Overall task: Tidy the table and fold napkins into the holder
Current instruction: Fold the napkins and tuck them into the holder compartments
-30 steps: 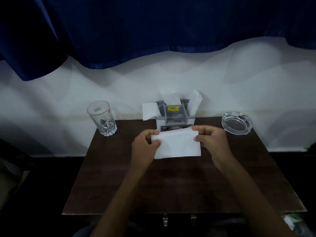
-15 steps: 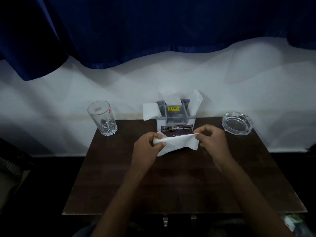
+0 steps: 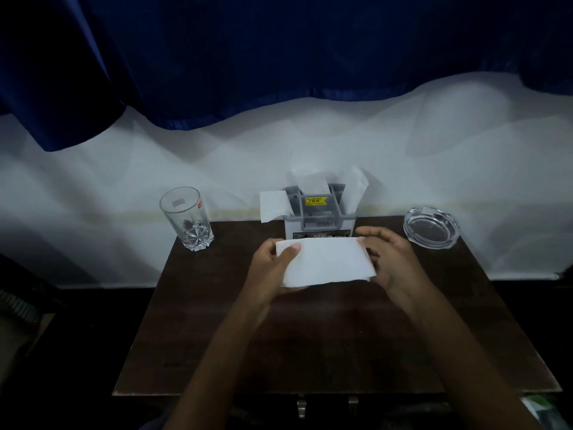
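While both hands (image 3: pixel 335 268) pinch it, soft white napkin (image 3: pixel 325 262) forms a rectangle.

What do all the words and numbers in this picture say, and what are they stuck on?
"49.00": on the yellow sticker on the grey napkin holder. The small line above it is too blurred to read.
Dark label on the holder's white base: print too small to read.
Red sticker on the glass: too small to read.

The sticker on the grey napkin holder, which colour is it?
Yellow with dark print, on the sticker of the napkin holder; the head view shows it.
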Demonstrator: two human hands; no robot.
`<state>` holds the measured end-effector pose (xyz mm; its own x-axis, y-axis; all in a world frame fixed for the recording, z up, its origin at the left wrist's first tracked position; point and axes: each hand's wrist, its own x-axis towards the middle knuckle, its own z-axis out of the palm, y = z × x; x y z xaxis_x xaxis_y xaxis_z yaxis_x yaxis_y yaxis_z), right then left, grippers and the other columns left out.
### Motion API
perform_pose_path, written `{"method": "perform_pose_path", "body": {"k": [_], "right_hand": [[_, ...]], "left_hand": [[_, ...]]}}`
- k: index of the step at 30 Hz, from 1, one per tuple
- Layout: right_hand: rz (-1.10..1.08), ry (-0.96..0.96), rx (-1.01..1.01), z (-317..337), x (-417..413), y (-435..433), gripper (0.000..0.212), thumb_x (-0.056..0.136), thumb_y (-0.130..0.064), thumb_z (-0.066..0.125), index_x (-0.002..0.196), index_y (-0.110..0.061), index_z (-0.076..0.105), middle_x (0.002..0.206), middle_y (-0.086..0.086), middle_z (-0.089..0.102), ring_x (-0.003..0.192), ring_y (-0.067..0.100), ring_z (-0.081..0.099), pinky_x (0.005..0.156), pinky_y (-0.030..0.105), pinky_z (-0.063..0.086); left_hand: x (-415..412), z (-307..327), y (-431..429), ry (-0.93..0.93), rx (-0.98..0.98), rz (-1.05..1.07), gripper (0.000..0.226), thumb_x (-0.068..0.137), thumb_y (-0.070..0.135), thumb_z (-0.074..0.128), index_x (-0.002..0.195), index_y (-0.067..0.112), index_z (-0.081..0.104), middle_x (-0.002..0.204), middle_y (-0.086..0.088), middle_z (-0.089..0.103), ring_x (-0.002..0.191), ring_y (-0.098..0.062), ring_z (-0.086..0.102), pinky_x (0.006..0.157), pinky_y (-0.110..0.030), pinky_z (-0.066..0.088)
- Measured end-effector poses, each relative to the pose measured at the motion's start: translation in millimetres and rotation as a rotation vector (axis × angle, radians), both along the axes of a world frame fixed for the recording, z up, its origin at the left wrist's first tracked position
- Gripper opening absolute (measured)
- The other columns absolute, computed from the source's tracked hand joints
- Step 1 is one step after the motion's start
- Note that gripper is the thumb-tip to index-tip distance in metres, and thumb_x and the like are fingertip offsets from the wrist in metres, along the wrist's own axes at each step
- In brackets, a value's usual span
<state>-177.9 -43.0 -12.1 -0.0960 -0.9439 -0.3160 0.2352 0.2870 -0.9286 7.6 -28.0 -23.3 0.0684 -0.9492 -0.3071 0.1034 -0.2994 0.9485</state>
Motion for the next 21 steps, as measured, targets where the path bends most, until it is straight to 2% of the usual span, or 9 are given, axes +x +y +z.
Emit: {"method": "perform_pose_path", "body": {"k": [2,5,8,11,15,18,21], "right_hand": [[0.082,-0.083,0.075,2.2,-4.4,1.1,0.015,0.085,-0.005,0.057,0.098,-0.012,0.061,0.089,0.011,0.067,0.07,0.022,0.062,0.049,0.025,0.053],[0.169,-0.114,0.147,3.9,-7.7,1.6,0.032,0.08,0.007,0.056,0.108,-0.008,0.058,0.094,0.014,0.067,0.072,0.024,0.063,0.05,0.029,0.056],[0.109,-0.12,0.133,5.7,-8.3,0.3,0.033,0.077,0.018,0.052,0.098,-0.006,0.061,0.09,0.013,0.068,0.074,0.024,0.065,0.05,0.027,0.057],[0.05,-0.093,0.091,8.6,-10.6,-2.8,0.029,0.077,0.02,0.052,0.086,-0.005,0.063,0.085,0.014,0.068,0.072,0.023,0.066,0.05,0.026,0.057],[0.101,-0.095,0.09,9.2,-6.3,-3.2,0.022,0.076,0.019,0.054,0.082,0.0,0.062,0.077,0.014,0.071,0.061,0.019,0.07,0.052,0.027,0.058],[0.123,-0.023,0.103,7.8,-0.5,-2.1,0.021,0.076,0.018,0.057,0.072,-0.002,0.061,0.073,0.012,0.071,0.057,0.018,0.069,0.048,0.025,0.056],[0.038,0.06,0.02,8.4,3.3,-4.3,0.021,0.076,0.016,0.06,0.069,-0.004,0.061,0.076,0.012,0.068,0.058,0.016,0.068,0.045,0.022,0.053]], "left_hand": [[1.5,1.2,-1.1,-0.002,-0.009,0.061,0.014,0.089,0.02,0.058,0.102,0.015,0.055,0.105,-0.006,0.06,0.092,-0.018,0.06,0.053,-0.031,0.058],[3.0,3.8,-0.7,0.026,-0.008,0.072,0.013,0.089,0.019,0.059,0.102,0.019,0.055,0.107,-0.005,0.059,0.094,-0.019,0.06,0.051,-0.031,0.057],[7.0,8.4,2.0,-0.005,-0.04,-0.089,0.029,0.082,0.01,0.067,0.101,0.029,0.057,0.109,-0.003,0.061,0.095,-0.022,0.063,0.053,-0.029,0.058],[13.3,13.8,1.7,-0.067,-0.084,-0.158,0.04,0.079,-0.003,0.067,0.109,0.023,0.058,0.101,-0.008,0.066,0.083,-0.023,0.069,0.052,-0.024,0.057],[19.2,18.6,1.7,-0.017,-0.11,-0.083,0.031,0.081,-0.004,0.064,0.108,0.013,0.059,0.089,-0.007,0.071,0.062,-0.018,0.072,0.051,-0.021,0.055],[20.2,20.5,3.5,0.054,-0.119,-0.044,0.025,0.083,-0.004,0.063,0.096,0.017,0.06,0.078,0.001,0.073,0.059,-0.017,0.072,0.05,-0.021,0.055],[22.0,24.7,3.1,0.08,-0.124,0.044,0.021,0.083,-0.004,0.062,0.09,0.015,0.061,0.071,0.003,0.073,0.055,-0.012,0.07,0.047,-0.018,0.053]]}}
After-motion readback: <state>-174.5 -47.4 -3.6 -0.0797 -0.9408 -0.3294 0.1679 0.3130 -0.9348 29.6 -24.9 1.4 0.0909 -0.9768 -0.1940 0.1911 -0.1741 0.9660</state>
